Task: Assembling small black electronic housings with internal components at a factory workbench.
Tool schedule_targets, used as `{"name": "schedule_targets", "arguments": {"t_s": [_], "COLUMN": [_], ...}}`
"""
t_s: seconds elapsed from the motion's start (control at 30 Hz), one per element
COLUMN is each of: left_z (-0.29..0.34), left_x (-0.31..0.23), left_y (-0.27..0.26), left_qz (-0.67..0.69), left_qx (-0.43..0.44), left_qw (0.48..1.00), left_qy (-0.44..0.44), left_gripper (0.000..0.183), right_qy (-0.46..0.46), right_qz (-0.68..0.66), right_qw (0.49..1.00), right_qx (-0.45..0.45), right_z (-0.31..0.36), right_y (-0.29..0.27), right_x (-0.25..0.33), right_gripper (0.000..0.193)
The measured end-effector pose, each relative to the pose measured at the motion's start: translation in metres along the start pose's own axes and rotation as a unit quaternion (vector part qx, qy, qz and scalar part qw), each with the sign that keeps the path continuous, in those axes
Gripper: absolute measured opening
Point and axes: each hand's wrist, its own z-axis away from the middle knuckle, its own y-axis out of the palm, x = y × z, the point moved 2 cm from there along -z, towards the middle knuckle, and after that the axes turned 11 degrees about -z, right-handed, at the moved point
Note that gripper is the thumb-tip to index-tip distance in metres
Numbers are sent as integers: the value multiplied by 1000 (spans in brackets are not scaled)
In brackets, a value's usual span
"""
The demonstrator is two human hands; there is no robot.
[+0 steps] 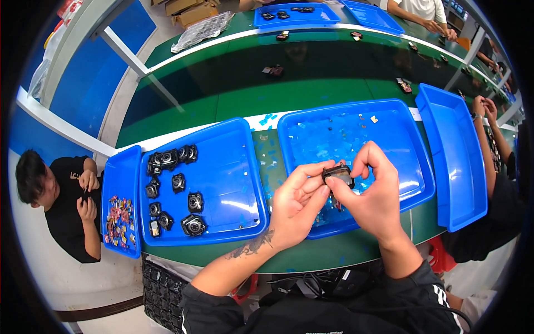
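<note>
Above the middle blue tray (356, 108), both my hands hold a small black camera-like device with a flat, shiny face (340, 176). My left hand (295, 206) has its fingertips closed on the device's left side. On the other side my right hand (372, 197) pinches it, the thumb pressed along its front edge and the index finger bent above. Scraps of blue film and small bits lie in the tray beneath. To the left, another blue tray (228, 183) holds several black cameras with round lenses (193, 225).
A narrow blue tray (136, 183) of small coloured parts stands far left, beside a co-worker (61, 206). At right is a tall-sided blue tray (459, 167) near another person's hands (486, 108). Beyond a white rail runs a green conveyor belt (233, 89) carrying scattered devices.
</note>
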Motion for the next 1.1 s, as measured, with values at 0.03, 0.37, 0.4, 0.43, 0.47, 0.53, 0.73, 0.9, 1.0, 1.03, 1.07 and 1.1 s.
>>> {"name": "schedule_targets", "arguments": {"t_s": [0.03,0.37,0.4,0.43,0.47,0.53,0.73,0.9,1.0,1.03,1.07,1.1], "left_z": [1,-11,-9,-8,-7,-6,-5,-10,-10,-9,-8,-6], "left_x": [1,-3,-3,-3,-4,-4,-20,-14,-11,-10,-11,-12], "left_y": [-1,-15,-14,-13,-11,-11,-15,-14,-14,-13,-13,-14], "left_qz": [3,17,16,17,-2,-20,-354,-397,-443,-446,-447,-454], "left_qx": [2,-129,-125,-125,-110,-95,-26,-39,-16,-21,-20,-28], "left_qw": [1000,990,990,990,992,993,920,886,859,855,855,860], "left_qy": [8,56,60,62,66,70,169,238,257,265,264,232], "left_gripper": [38,47,45,45,41,38,29,24,22,21,21,19], "right_qy": [-28,145,158,151,150,159,201,205,158,119,120,76], "right_qz": [-8,-256,-205,-210,-209,-204,-279,-264,-156,-81,-82,-47], "right_qw": [1000,955,963,964,964,962,935,937,971,986,985,993], "right_qx": [-11,43,71,63,63,84,90,101,95,89,88,77], "right_z": [0,8,11,13,13,12,8,2,1,1,2,2], "right_y": [1,-9,-9,-7,-7,-6,-12,-21,-22,-21,-20,-19], "right_x": [1,-22,-20,-20,-22,-27,-23,-15,-10,-8,-7,-4], "right_gripper": [32,20,18,15,15,15,11,9,12,13,13,15]}}
